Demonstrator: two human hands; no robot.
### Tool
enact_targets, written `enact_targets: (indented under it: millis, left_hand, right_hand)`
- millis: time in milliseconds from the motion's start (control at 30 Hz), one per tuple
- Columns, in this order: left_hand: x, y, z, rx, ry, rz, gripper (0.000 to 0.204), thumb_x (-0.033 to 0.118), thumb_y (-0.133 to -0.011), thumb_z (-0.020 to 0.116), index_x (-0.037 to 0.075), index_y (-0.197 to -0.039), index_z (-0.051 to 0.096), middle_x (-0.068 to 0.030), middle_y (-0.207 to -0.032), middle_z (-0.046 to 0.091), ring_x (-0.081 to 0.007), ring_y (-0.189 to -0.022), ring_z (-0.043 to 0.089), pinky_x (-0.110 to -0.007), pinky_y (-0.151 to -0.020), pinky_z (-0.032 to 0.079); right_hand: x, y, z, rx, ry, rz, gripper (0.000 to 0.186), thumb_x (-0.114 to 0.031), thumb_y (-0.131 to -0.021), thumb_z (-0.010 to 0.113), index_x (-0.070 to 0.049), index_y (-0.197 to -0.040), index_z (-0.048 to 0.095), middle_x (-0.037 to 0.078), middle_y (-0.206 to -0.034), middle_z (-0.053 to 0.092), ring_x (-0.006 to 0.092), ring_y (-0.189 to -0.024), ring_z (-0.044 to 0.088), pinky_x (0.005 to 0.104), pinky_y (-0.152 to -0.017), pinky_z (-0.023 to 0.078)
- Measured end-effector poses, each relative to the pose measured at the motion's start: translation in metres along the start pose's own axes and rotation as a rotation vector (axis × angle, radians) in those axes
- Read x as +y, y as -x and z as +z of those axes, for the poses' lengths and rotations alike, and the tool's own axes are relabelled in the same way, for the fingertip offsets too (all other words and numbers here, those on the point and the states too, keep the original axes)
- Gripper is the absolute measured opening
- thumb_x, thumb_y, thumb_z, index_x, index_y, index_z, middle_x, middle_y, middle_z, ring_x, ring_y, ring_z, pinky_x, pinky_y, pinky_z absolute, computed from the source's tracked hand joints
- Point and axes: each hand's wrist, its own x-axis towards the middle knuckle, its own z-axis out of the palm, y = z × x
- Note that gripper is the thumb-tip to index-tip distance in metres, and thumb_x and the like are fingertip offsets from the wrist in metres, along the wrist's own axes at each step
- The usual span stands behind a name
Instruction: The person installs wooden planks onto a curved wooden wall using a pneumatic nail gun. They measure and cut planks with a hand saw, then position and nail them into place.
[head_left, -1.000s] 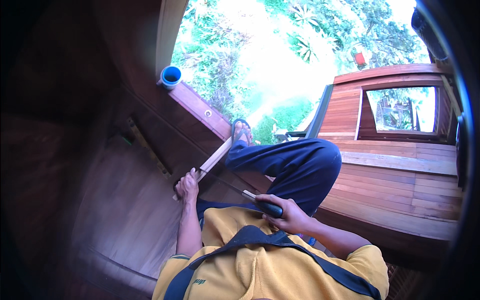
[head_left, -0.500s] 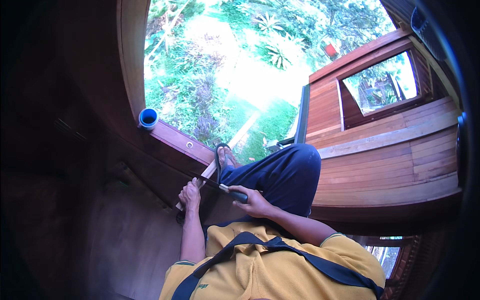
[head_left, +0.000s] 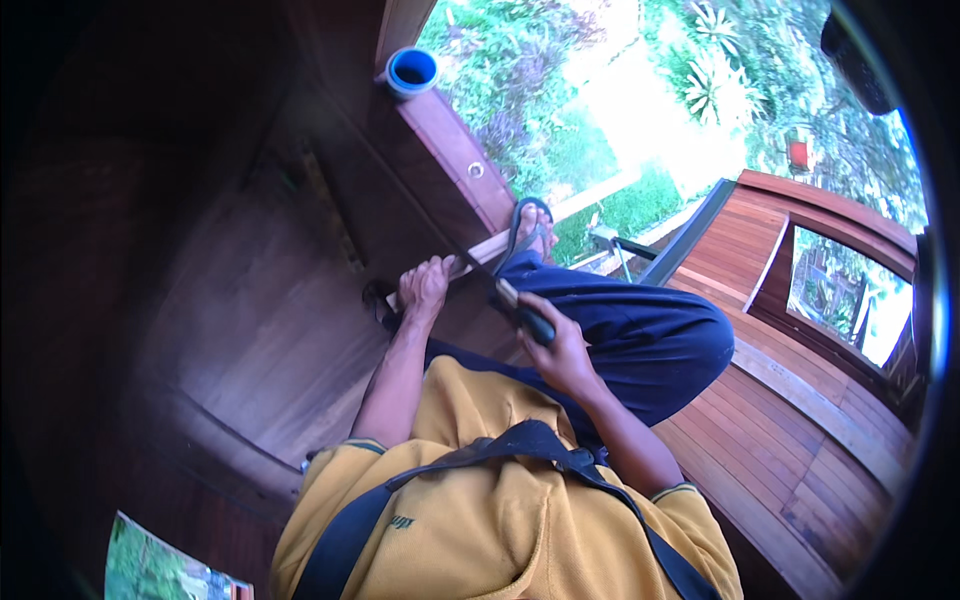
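Left hand (head_left: 424, 287) is closed round the near end of a pale wooden stick (head_left: 489, 246), and the right hand (head_left: 562, 350) is wrapped round the dark handle of a saw (head_left: 508, 293). From the left hand the stick runs up and to the right, seeming to pass under a foot (head_left: 538, 238) in a flip-flop, and on past the ledge (head_left: 445, 135) over the grass. The left hand is the nearer one, touching the stick; the right is apart from it, lower and to the right, meeting it only through the blade. That blade points up and to the left from the right fist, crossing the stick's long axis between the left hand and the foot, just beside the left fingers. Whether the teeth bite into the wood is too small to tell. At the ledge's far end stands a round cup (head_left: 412, 72), pale outside and blue within; its bottom is dark, so I cannot tell what it holds
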Motion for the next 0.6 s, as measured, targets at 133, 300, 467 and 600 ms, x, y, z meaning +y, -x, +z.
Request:
enact_targets:
  millis: [133, 300, 467, 600]
  left_hand:
    - [-0.002, -0.003, -0.001, -0.072, 0.028, -0.015, 0.044, 0.044, -0.103, 0.048, 0.009, -0.085, 0.067, -0.0178, -0.077, 0.072, -0.0372, -0.072, 0.072, -0.051, -0.067, 0.056]
    - [0.000, -0.009, -0.001, -0.120, 0.034, -0.038, 0.043, 0.043, -0.103, 0.048, 0.009, -0.085, 0.066, -0.0183, -0.078, 0.071, -0.0387, -0.074, 0.071, -0.051, -0.069, 0.056]
    - [0.001, -0.004, 0.000, -0.150, 0.045, -0.059, 0.044, 0.044, -0.104, 0.047, 0.009, -0.085, 0.066, -0.0176, -0.081, 0.071, -0.0379, -0.077, 0.071, -0.050, -0.071, 0.055]
    - [0.002, -0.005, 0.000, -0.171, 0.089, -0.058, 0.043, 0.043, -0.103, 0.047, 0.009, -0.087, 0.068, -0.0183, -0.084, 0.072, -0.0386, -0.079, 0.071, -0.051, -0.072, 0.055]
  right_hand:
    - [0.037, -0.060, 0.044, 0.048, -0.033, -0.134, 0.046, -0.001, -0.089, 0.067, -0.004, -0.134, 0.057, 0.018, -0.110, 0.069, 0.0191, -0.103, 0.066, 0.0311, -0.093, 0.049]
    - [0.001, 0.023, 0.002, -0.005, 0.092, -0.049, 0.051, -0.002, -0.087, 0.068, -0.001, -0.136, 0.055, 0.016, -0.126, 0.065, 0.0199, -0.119, 0.060, 0.0327, -0.104, 0.043]
    - [-0.033, 0.062, -0.027, -0.007, 0.038, 0.054, 0.050, -0.001, -0.087, 0.069, -0.004, -0.135, 0.056, 0.019, -0.125, 0.065, 0.0252, -0.121, 0.062, 0.0345, -0.105, 0.044]
    - [0.031, -0.057, 0.044, 0.050, 0.053, -0.061, 0.045, -0.006, -0.088, 0.069, -0.002, -0.132, 0.057, 0.020, -0.121, 0.067, 0.0259, -0.113, 0.065, 0.0338, -0.098, 0.048]
